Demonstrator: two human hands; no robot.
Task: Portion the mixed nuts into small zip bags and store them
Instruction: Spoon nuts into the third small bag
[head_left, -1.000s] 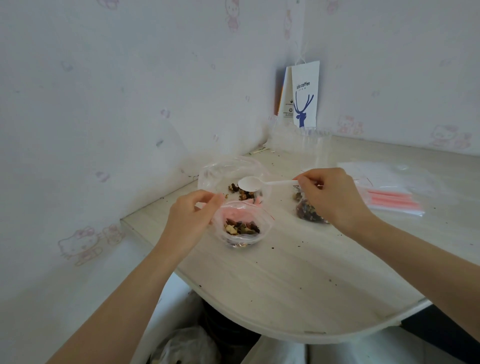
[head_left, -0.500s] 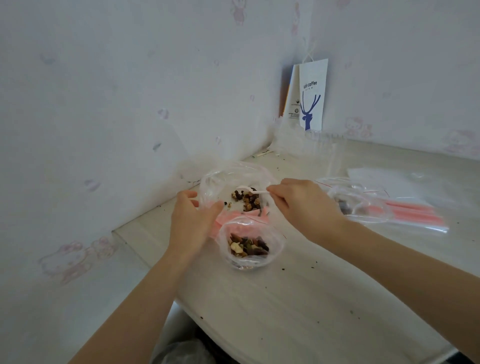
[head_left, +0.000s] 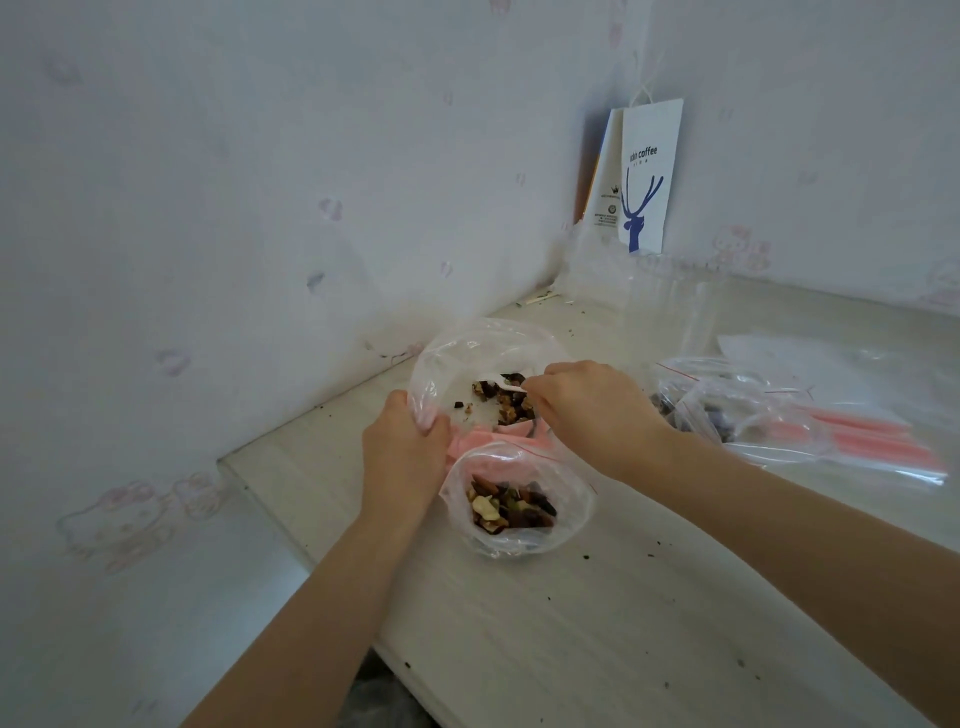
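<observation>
A large clear plastic bag (head_left: 467, 348) of mixed nuts (head_left: 506, 402) lies open near the wall. My left hand (head_left: 402, 452) grips its near-left rim. My right hand (head_left: 587, 410) holds a white plastic spoon (head_left: 498, 383) whose bowl is down among the nuts in that bag. Just in front stands a small open zip bag (head_left: 519, 499) with a portion of nuts in its bottom; pink strips (head_left: 478, 439) lie between the two bags.
Filled small zip bags (head_left: 727, 410) lie right of my right hand, beside a stack of unused bags with pink strips (head_left: 862, 436). A coffee paper bag (head_left: 644, 176) leans in the corner. The table edge (head_left: 311, 551) drops off at the left. Crumbs dot the tabletop.
My right hand has brought the spoon from above the bags down into the large bag's nuts. My left hand has shifted onto the large bag's rim. The view has moved closer.
</observation>
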